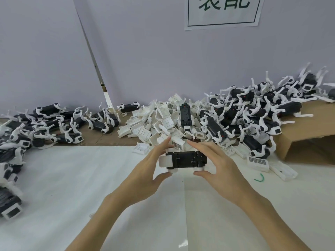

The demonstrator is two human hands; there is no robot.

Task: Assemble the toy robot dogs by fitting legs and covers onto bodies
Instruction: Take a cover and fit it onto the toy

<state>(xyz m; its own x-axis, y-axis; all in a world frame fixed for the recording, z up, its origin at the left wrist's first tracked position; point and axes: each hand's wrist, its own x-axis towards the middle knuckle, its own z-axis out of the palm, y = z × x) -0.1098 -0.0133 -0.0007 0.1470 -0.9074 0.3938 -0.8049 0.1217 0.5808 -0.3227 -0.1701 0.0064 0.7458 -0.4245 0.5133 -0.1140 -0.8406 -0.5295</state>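
Two hands hold one black toy dog body point(186, 159) at the centre of the frame, just above the white tabletop point(72, 178).

The left hand point(148, 169) grips the body's white-capped left end, fingers over the top and thumb underneath; the right hand point(213, 160) holds the right end the same way — fingers across the far edge, thumb at the near lower corner. The body lies lengthwise left to right, with no legs that I can make out. Behind it, at mid-frame, sits a heap of loose white covers point(155, 122). Piles of assembled dogs point(253, 113) with white legs fill the right side, partly on a cardboard box point(308, 147), and more dogs point(45, 127) spread along the left edge. A small green clip point(259, 178) lies on the tabletop at lower right — a paper sign point(223, 11) hangs on the wall at the top.
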